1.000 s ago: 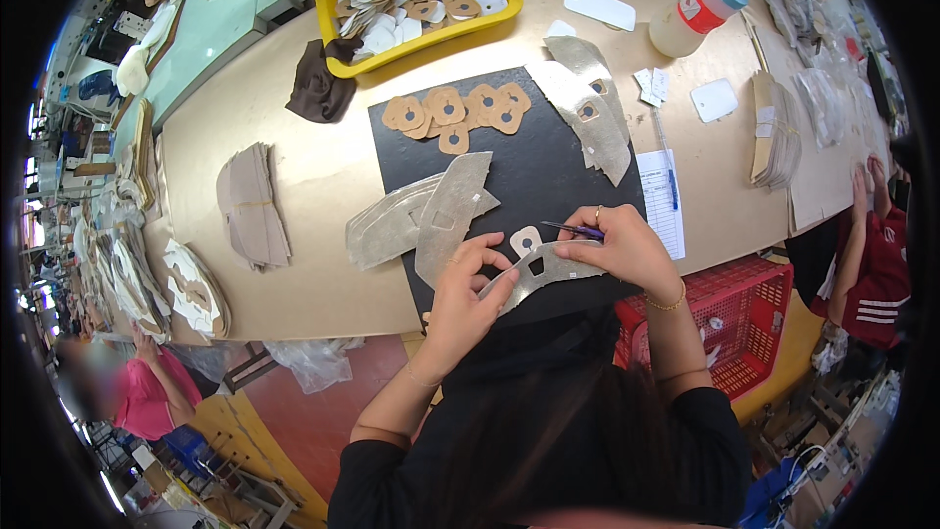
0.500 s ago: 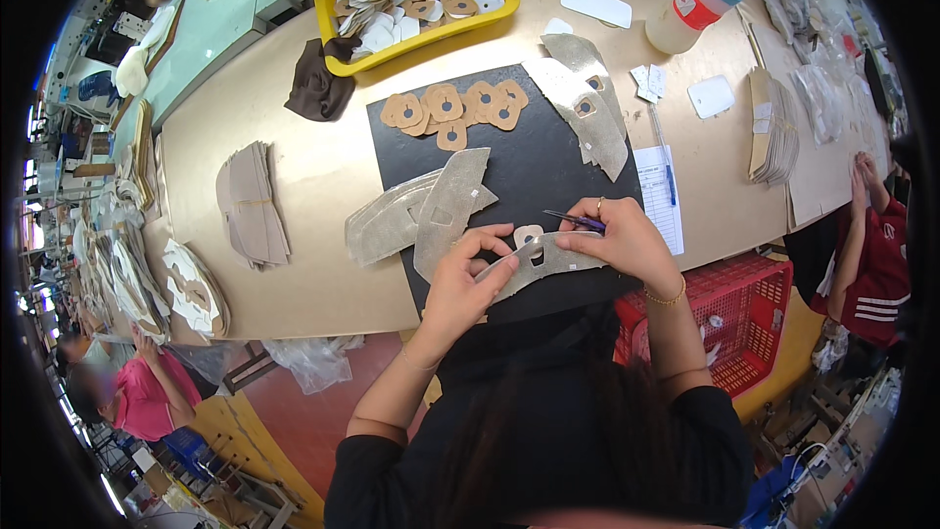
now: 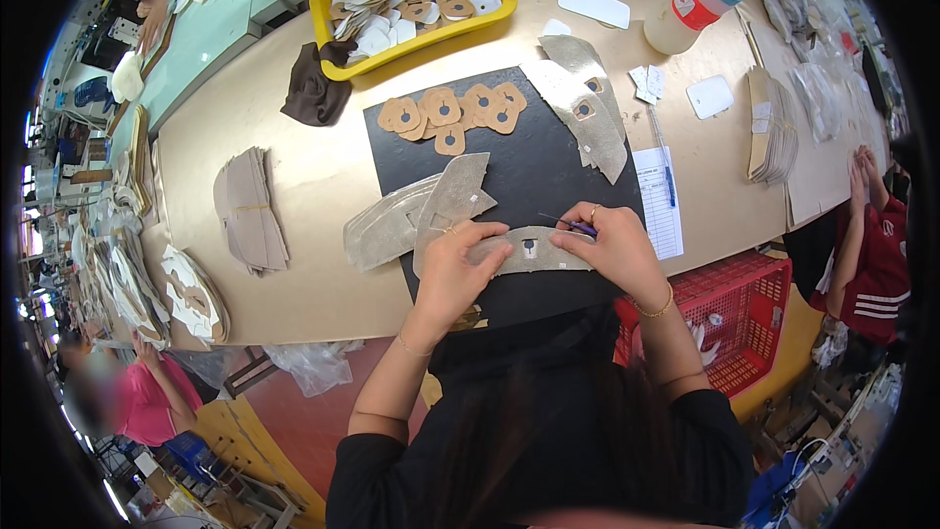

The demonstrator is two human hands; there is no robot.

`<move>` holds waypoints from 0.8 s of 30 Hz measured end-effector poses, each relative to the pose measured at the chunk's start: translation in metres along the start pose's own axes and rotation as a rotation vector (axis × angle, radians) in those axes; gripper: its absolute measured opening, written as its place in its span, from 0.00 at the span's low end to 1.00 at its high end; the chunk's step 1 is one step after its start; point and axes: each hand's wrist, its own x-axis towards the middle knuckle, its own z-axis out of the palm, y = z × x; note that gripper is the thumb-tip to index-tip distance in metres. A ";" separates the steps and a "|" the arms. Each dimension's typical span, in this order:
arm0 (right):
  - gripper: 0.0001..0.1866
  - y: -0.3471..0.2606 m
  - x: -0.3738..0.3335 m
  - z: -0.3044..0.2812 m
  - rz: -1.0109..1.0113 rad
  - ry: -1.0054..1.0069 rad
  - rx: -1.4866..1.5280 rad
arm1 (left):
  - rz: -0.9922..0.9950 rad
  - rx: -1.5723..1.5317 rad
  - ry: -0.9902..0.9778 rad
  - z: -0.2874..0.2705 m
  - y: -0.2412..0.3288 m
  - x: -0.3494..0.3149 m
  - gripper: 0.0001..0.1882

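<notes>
In the head view, we see the left hand [image 3: 458, 266] and right hand [image 3: 624, 247] pinching opposite ends of a curved greyish piece [image 3: 560, 258] (windowed mid-length) over the near half of the black mat [image 3: 534, 165]; the right also grips a purple-handled tool [image 3: 582, 228].

Mat [image 3: 529, 181] on worktable [image 3: 323, 304]. On mat: keyhole tabs [image 3: 466, 115] at back; left, overlapping curved panels [image 3: 392, 225], extending past edge; back right, second panel group [image 3: 599, 135], likewise. Near side: windowed strip [image 3: 556, 257] between left hand [image 3: 455, 269] and right hand [image 3: 615, 247]. Behind mat: tray [image 3: 421, 52] containing cut pieces [image 3: 401, 5]. Right: form [image 3: 661, 230], pen [image 3: 671, 186] on it.
</notes>
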 end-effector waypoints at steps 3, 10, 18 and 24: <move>0.15 0.002 0.001 0.001 -0.020 0.015 0.007 | 0.027 0.041 -0.006 0.000 -0.001 0.000 0.13; 0.14 -0.003 0.007 -0.003 0.009 -0.051 -0.045 | 0.040 0.058 0.001 0.000 -0.001 -0.001 0.13; 0.15 -0.002 0.008 -0.003 -0.018 -0.031 -0.044 | 0.146 0.111 0.046 0.001 -0.002 0.000 0.13; 0.16 -0.003 0.008 -0.004 0.028 -0.072 -0.057 | 0.080 0.090 0.015 0.001 0.000 -0.001 0.12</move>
